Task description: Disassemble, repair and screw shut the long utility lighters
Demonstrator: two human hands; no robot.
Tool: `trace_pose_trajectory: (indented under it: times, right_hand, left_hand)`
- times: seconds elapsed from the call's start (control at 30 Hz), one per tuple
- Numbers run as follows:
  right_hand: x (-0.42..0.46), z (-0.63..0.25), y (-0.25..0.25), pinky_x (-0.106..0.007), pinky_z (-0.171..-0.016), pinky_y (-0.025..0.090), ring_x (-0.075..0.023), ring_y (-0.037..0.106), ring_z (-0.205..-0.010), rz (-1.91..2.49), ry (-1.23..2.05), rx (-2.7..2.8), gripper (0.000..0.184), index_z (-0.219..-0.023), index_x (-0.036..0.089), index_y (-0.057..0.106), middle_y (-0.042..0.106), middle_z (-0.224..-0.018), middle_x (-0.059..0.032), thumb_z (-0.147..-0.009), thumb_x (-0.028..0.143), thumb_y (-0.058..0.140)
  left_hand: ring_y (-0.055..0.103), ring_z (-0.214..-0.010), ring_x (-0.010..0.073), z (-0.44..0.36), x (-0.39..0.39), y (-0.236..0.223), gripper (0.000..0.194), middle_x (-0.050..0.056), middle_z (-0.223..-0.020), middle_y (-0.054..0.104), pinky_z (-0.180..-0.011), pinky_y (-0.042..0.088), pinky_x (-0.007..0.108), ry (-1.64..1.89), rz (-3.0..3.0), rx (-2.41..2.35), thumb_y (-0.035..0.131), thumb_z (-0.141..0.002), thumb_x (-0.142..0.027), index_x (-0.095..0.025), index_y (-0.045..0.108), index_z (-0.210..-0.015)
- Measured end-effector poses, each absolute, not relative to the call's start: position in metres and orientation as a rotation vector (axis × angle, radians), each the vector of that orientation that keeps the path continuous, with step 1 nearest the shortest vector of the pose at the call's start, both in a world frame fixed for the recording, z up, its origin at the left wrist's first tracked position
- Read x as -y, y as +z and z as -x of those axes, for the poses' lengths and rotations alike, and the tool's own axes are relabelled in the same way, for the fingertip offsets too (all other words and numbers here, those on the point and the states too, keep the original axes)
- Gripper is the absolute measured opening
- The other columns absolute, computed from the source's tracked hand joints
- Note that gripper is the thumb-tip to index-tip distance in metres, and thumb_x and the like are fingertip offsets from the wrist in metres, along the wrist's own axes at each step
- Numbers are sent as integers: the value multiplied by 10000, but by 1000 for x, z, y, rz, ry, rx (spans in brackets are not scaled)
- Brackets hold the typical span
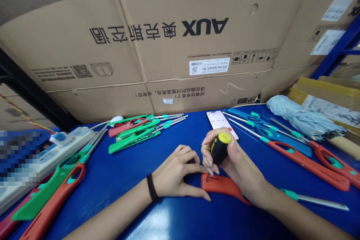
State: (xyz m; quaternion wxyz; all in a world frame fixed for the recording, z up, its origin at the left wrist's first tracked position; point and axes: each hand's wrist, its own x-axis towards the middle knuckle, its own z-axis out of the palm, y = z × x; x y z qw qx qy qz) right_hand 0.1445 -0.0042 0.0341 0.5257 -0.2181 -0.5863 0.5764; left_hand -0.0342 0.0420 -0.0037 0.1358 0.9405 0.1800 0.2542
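My right hand (pixel 236 165) is wrapped round the black and yellow handle of a screwdriver (pixel 221 148), held tilted with its tip down at the near-left end of a red long-nosed lighter (pixel 222 186). The lighter lies flat on the blue table, and its metal tube (pixel 323 201) sticks out to the right from behind my right wrist. My left hand (pixel 178 176), with a black band at the wrist, grips the lighter's left end between thumb and fingers. My right hand and forearm hide the lighter's middle.
A phone (pixel 223 123) showing a timer lies behind my right hand. Green and red lighters (pixel 137 131) are grouped at back left; red and blue ones (pixel 306 161) lie at right. More lighters (pixel 56 187) rest beside a power strip (pixel 50 153). A folded umbrella (pixel 303 116) and a large carton (pixel 157 56) stand behind.
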Motion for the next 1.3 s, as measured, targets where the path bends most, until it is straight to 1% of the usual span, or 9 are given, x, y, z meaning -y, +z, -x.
trace_pose_trajectory:
  times: [0.23, 0.33, 0.5, 0.6, 0.67, 0.87, 1.0, 1.17, 1.3]
  right_hand:
    - [13, -145, 51, -333, -854, 432, -142, 522, -855, 551, 1391, 1542, 153, -1045, 269, 465, 514, -1015, -22, -933, 356, 523]
    - [15, -144, 54, -298, -824, 444, -116, 524, -838, 509, 1439, 1470, 249, -992, 302, 398, 511, -1005, 17, -883, 290, 621]
    - [9, -147, 49, -312, -860, 433, -134, 506, -867, 528, 1481, 1485, 307, -1096, 266, 505, 507, -1071, -36, -980, 485, 322]
    - [10, -149, 50, -304, -884, 425, -133, 511, -940, 540, 1389, 1495, 105, -1001, 272, 490, 498, -1124, -22, -933, 342, 529]
    - [12, -149, 51, -292, -850, 441, -134, 519, -927, 533, 1403, 1480, 197, -969, 282, 451, 499, -1045, 0, -877, 304, 624]
    - [12, -147, 52, -381, -954, 401, -205, 495, -1071, 521, 1463, 1525, 345, -1083, 253, 528, 500, -1094, -63, -960, 515, 340]
    - [10, -145, 51, -324, -860, 450, -131, 537, -861, 525, 1428, 1443, 219, -979, 290, 470, 480, -1092, -7, -853, 326, 645]
    - [8, -145, 46, -321, -798, 450, -147, 525, -798, 552, 1452, 1401, 305, -1105, 276, 528, 509, -1023, -34, -947, 503, 400]
    - [9, -145, 47, -328, -850, 433, -118, 528, -780, 552, 1372, 1418, 173, -982, 282, 496, 505, -1092, -9, -873, 340, 618]
  left_hand:
    - [515, -848, 207, 33, -41, -3, 495, 45, -890, 602, -811, 407, 333, 706, -2732, -578, 671, -701, -632, -207, 696, -952]
    - [521, -838, 209, 33, -41, -3, 495, 41, -868, 611, -827, 413, 347, 691, -2722, -589, 693, -684, -622, -223, 701, -976]
    - [538, -891, 223, 34, -41, -3, 503, 56, -921, 634, -868, 413, 366, 703, -2757, -559, 664, -706, -631, -220, 697, -992]
    - [537, -851, 210, 34, -42, -4, 492, 54, -902, 625, -845, 422, 360, 691, -2751, -568, 658, -711, -634, -215, 703, -965]
    - [532, -824, 204, 34, -42, -4, 482, 42, -862, 618, -824, 424, 351, 708, -2744, -573, 665, -706, -632, -225, 706, -961]
    - [535, -865, 210, 33, -41, -4, 471, 49, -914, 631, -829, 420, 340, 756, -2749, -542, 642, -730, -630, -212, 698, -939]
    - [539, -857, 217, 33, -40, -3, 497, 51, -908, 629, -852, 415, 368, 702, -2727, -599, 661, -704, -638, -217, 702, -965]
    - [540, -867, 213, 34, -41, -4, 508, 52, -911, 624, -853, 412, 359, 682, -2763, -570, 639, -723, -640, -225, 696, -1010]
    - [529, -848, 207, 33, -42, -4, 484, 54, -920, 613, -807, 418, 342, 695, -2762, -580, 661, -711, -630, -227, 706, -975]
